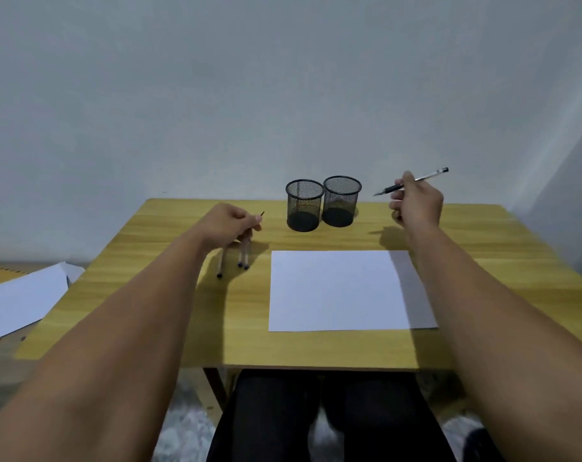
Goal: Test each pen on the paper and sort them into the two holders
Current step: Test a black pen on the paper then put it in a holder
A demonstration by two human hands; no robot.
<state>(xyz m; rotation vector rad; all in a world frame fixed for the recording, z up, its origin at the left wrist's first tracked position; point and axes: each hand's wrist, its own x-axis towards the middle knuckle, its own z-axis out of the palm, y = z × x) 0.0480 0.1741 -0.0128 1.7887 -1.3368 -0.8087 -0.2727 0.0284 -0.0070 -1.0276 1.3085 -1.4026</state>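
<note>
Both mesh holders empty, paper unmarked: one pen gripped in right hand, remaining pens clasped by left hand.

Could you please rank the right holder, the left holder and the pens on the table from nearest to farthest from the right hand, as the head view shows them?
1. Right holder, just left of the right hand.
2. Left holder, touching or almost touching it, further left.
3. Pens on the table, far left, under the left hand.
</note>
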